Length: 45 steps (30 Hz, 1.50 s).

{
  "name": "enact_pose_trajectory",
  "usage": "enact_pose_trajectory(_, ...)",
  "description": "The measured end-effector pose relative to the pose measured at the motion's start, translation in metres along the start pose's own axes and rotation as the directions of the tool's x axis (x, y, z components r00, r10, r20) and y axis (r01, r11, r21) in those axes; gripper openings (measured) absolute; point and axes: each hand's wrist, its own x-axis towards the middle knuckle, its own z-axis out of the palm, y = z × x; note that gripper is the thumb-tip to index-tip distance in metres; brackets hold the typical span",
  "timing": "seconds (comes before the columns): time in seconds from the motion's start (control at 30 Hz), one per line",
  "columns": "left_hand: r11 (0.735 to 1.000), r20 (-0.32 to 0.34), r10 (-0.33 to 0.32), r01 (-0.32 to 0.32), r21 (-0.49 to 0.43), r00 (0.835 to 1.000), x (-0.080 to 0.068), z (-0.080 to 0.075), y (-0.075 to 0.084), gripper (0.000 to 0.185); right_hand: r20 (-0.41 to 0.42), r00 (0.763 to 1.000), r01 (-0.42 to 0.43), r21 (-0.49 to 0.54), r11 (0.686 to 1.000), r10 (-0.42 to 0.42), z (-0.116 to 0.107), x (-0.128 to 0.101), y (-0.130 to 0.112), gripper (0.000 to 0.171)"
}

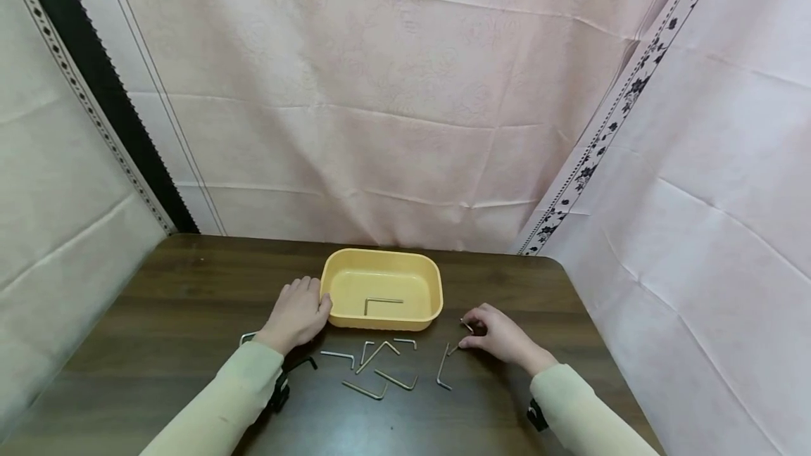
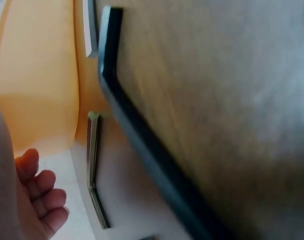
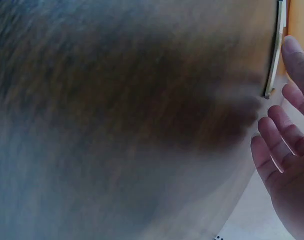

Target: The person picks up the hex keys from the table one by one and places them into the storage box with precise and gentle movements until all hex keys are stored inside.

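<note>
The left hand [image 1: 293, 317] apparently steadied the yellow tray [image 1: 383, 324] with relaxed fingers; the right hand [image 1: 503, 338] had fingers parted beside a hex key [image 3: 275, 60], seemingly for pinching.

In my head view, the left sleeve [image 1: 243, 382] partly hides a silver hex key [image 1: 246, 337]; the black hex key [image 2: 149, 147] runs off the left wrist view's bottom edge. I cannot tell whether the right hand [image 1: 500, 336] pinches anything: its curled fingers obscure the contact, and its own wrist view crops it, with tabletop [image 3: 116, 125] blurred.
</note>
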Motion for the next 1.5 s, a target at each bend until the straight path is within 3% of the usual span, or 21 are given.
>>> enact_pose_trajectory(0.23, 1.0, -0.013, -0.015, 0.015, 0.014, 1.0, 0.001, -0.002, 0.005, 0.027, 0.011, 1.0, 0.028, -0.053, 0.998, -0.028, 0.003, 0.0, 0.003, 0.031)
enact_pose_trajectory(0.43, 1.0, 0.023, -0.013, 0.012, 0.029, 1.0, -0.001, -0.008, 0.002, 0.035, 0.021, 0.998, 0.056, -0.079, 0.995, -0.054, 0.002, -0.002, 0.005, 0.02)
enact_pose_trajectory(0.77, 1.0, 0.049, -0.004, 0.005, -0.013, 0.999, 0.005, -0.014, -0.008, 0.037, 0.004, 0.999, 0.047, -0.104, 0.993, -0.047, 0.003, -0.007, 0.009, 0.016)
enact_pose_trajectory(1.03, 0.999, 0.089, -0.026, 0.03, -0.041, 0.996, 0.006, -0.014, -0.005, 0.045, -0.021, 0.999, 0.025, -0.112, 0.993, -0.028, 0.004, -0.009, 0.009, 0.017)
enact_pose_trajectory(1.5, 0.998, 0.072, -0.053, 0.055, -0.018, 0.996, 0.006, -0.006, -0.001, 0.028, -0.076, 0.997, -0.008, -0.195, 0.981, -0.007, 0.006, -0.007, 0.007, 0.02)
